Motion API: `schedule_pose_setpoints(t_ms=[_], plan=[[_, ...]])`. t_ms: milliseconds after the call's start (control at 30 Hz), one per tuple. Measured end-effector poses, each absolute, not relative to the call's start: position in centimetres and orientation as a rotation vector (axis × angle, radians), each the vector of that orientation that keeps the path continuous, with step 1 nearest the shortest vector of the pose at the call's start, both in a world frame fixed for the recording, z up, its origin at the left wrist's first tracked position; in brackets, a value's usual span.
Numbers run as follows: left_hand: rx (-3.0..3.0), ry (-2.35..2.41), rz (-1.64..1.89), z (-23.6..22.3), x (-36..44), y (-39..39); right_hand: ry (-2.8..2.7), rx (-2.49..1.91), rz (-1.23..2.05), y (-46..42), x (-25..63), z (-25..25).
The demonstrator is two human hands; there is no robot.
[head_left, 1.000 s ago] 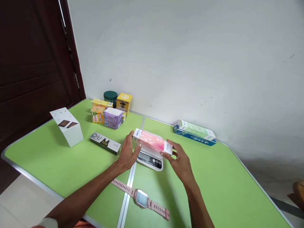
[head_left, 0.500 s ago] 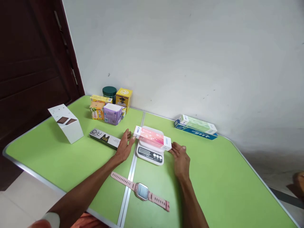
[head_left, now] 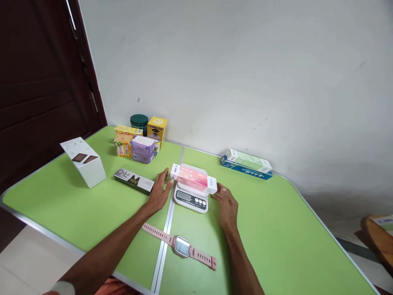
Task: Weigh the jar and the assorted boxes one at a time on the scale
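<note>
A long pink-and-white box (head_left: 192, 178) lies across the platform of a white digital kitchen scale (head_left: 190, 200), its ends jutting past both sides. My left hand (head_left: 159, 191) is open beside the box's left end, thumb and fingers apart. At the opposite end, my right hand (head_left: 227, 207) has its fingers loosely bent and apart, close against the box; whether they touch it I cannot tell. Nearer to me, a pink-strapped smartwatch (head_left: 182, 246) lies stretched out on the green table (head_left: 276, 229). A grey-and-black R&O box (head_left: 134, 181) lies just left of my left hand.
A white box (head_left: 84, 162) leans at an angle on the left. Behind are a purple pack (head_left: 143, 149), an orange carton (head_left: 123, 145), a yellow box (head_left: 157, 128) and a green-lidded jar (head_left: 139, 121). Light green (head_left: 250, 161) and blue (head_left: 247, 170) boxes lie by the wall.
The fingers of my right hand have bent in slightly toward the box's end. My left hand stays by the other end. The whole view has shifted a little.
</note>
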State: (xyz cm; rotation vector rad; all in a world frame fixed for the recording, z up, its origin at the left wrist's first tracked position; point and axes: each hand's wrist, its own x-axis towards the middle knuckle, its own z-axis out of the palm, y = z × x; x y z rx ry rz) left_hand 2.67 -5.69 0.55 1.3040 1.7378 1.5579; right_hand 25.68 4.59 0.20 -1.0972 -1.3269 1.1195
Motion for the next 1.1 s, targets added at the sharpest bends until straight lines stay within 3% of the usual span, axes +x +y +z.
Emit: schedule_pose_setpoints(t_ms=[233,533,800,1100], plan=[[1.472,1.761,1.521,1.0,2.8,-5.9,-1.465,-1.107,1.010,2.5,24.4,1.3],[1.635,1.612,1.526,3.8,5.8,-5.5,-0.967,-1.021,1.203,4.8,26.2,3.9],[1.531,1.329,1.257,8.9,12.2,8.9,-0.797,-0.969,0.948,16.4,32.9,6.3],[1.544,1.512,1.168,8.7,17.5,22.6,-1.012,-1.286,0.686,30.1,36.0,5.4]])
